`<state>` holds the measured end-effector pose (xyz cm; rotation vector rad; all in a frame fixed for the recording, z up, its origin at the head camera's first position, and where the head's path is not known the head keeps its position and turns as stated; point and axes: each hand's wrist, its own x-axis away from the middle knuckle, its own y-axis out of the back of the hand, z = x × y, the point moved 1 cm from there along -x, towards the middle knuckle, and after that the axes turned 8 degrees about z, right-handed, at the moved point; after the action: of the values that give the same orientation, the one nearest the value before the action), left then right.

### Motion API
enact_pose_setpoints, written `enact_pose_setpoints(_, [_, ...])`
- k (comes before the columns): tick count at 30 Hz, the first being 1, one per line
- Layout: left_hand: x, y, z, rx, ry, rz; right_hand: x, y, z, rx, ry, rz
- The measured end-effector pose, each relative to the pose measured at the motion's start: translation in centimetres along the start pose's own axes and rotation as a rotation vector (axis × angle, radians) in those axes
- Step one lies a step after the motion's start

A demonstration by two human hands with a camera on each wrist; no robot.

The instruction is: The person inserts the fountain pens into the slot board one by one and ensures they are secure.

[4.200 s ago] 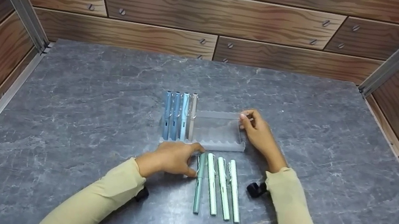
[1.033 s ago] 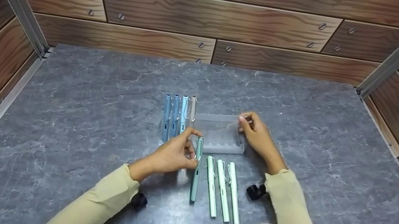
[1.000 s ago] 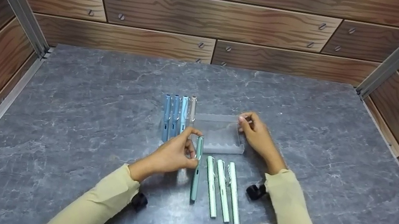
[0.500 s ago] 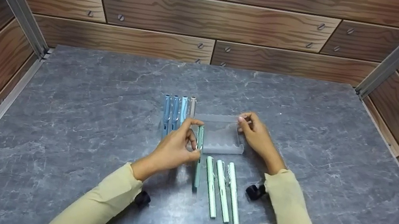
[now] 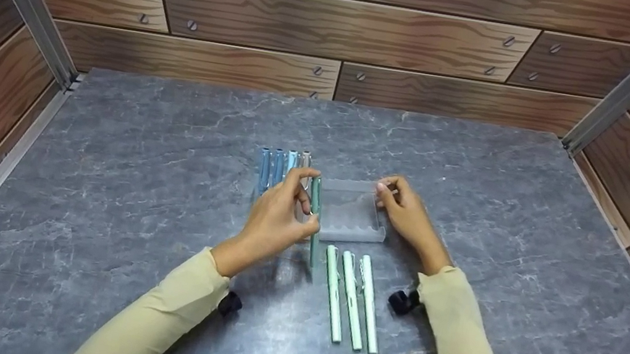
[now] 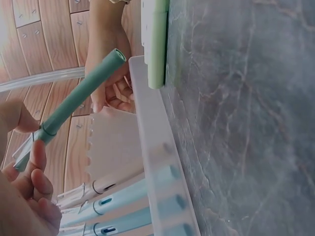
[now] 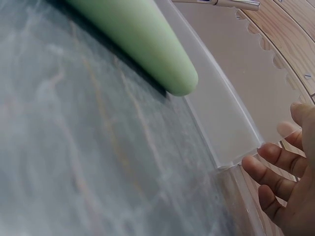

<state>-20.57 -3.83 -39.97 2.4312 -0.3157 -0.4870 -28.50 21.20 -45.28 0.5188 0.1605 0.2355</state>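
My left hand (image 5: 278,215) pinches a dark green pen (image 6: 78,96) near its clip end, between thumb and fingers. The pen is held tilted above the clear plastic pen tray (image 5: 351,207), just right of the pens in it. Two blue pens (image 5: 264,169), a light blue pen (image 5: 292,160) and a grey-brown pen (image 5: 306,158) lie side by side in the tray's left part, partly hidden by the left hand in the head view. My right hand (image 5: 409,216) holds the tray's far right corner with thumb and fingertips.
In front of the tray, three pale green pens (image 5: 352,298) lie side by side on the grey marbled table (image 5: 171,137). Notches line the tray's front and back edges. Wood-patterned panels (image 5: 252,14) enclose the table at the back and sides.
The left hand has lifted the dark green pen from the table beside the pale green ones and carried it away from the body to above the tray. The right hand stays at the tray's corner.
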Motion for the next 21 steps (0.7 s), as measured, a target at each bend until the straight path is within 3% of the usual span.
enact_pose_setpoints(8, [-0.4,0.4,-0.2,-0.094,-0.051,-0.096,0.0,0.0,0.1,0.027,-0.028,0.002])
enact_pose_setpoints(21, [-1.3,0.2,0.3,-0.214,-0.108,-0.201,0.0,0.0,-0.1,0.009,-0.014,0.0])
